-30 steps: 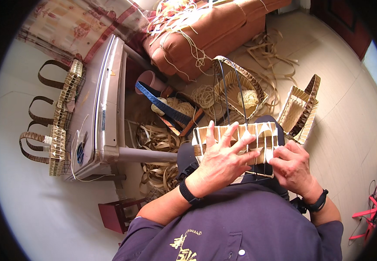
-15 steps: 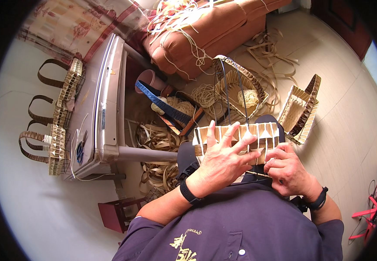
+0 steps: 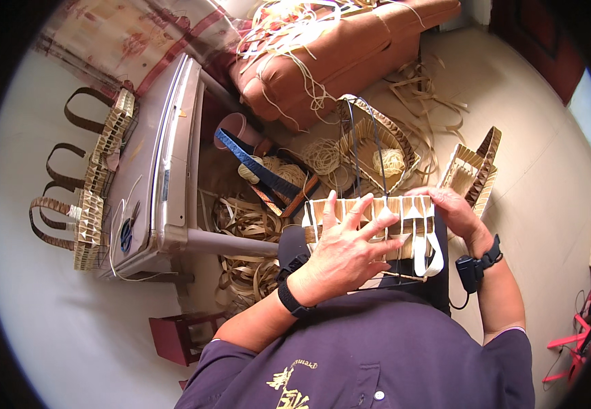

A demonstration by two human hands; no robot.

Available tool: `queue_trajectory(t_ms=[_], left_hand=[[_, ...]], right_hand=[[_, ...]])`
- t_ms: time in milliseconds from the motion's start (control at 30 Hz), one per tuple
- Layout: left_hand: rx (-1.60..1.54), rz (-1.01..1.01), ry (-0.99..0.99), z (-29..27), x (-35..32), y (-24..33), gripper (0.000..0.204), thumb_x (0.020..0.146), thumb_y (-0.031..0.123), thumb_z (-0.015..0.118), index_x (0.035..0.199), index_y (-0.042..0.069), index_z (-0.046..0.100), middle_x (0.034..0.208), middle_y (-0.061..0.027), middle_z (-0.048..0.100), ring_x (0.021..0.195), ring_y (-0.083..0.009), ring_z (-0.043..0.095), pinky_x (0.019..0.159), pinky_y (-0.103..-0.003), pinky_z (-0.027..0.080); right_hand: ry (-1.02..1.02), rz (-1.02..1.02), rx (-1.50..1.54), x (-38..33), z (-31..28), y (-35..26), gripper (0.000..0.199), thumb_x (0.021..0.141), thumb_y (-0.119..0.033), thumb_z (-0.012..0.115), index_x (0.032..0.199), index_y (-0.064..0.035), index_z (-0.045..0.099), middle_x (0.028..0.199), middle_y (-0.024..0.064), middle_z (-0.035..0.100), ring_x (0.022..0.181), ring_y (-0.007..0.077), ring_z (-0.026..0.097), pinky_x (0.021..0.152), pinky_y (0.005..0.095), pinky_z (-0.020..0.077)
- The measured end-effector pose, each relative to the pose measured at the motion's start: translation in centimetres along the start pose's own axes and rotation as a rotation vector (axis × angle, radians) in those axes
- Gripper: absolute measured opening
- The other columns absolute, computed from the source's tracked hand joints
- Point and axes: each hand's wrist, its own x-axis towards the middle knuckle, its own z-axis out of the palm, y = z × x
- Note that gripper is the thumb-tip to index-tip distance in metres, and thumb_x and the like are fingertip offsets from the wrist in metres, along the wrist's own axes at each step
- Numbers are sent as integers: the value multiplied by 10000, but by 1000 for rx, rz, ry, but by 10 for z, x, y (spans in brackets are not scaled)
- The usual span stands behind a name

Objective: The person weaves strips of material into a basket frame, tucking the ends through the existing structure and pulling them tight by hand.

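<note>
On my lap rests a small wire-framed basket (image 3: 404,223), its side woven with tan and brown strips and bound with white strips. My left hand (image 3: 350,238) lies against that side with its fingers spread. At the basket's upper right corner, my right hand (image 3: 453,208) has its fingers bent at the rim; what they pinch is hidden. A white strip (image 3: 434,255) hangs in a loose loop from the right part of the side. Two dark handle wires (image 3: 355,146) rise beyond the rim.
Beyond my knees stand a basket with a blue handle (image 3: 261,163), a larger basket holding yarn (image 3: 404,140) and another basket (image 3: 476,170). Coiled tan strips (image 3: 247,218) cover the floor at left. A table (image 3: 149,170) bears scissors (image 3: 127,232) and several handled baskets (image 3: 91,225).
My right hand has moved up from the basket's lower right side to its upper right corner. The white strip's loop now hangs there. My left hand stays spread on the side.
</note>
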Motion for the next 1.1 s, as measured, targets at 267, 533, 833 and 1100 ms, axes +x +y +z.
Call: queue_trajectory(t_ms=[267,533,833,1100], left_hand=[[-169,-31,30,-21,-39,-25,459,914,416,891,1365,384,814,1608,40,647,1600,-385,455,1261,-798,204],[-297,-220,306,-28,-70,-50,562,960,323,866,1481,173,717,1552,-124,659,1492,-390,567,1254,-653,346],[-177,-330,454,-18,-61,-34,599,993,506,813,1489,195,688,1589,-91,634,1560,-486,460,1230,-804,293],[-448,-349,453,-16,-70,-29,464,1037,537,747,1290,156,670,1610,-125,586,1610,-534,383,1216,-883,245]], right_hand=[[-164,36,202,12,36,-18,307,1211,-310,581,1210,-36,718,1150,7,732,1086,111,656,1025,308,518],[-365,23,-76,48,121,-72,294,1210,-297,597,1146,-37,720,1076,-54,681,1034,55,579,956,268,487],[-234,-282,-595,47,163,-112,181,1058,-190,717,1030,-11,712,998,43,657,962,174,620,870,329,504],[-373,-627,-1120,29,189,-150,243,813,6,846,1037,-53,770,1098,125,725,1047,352,725,891,436,597]])
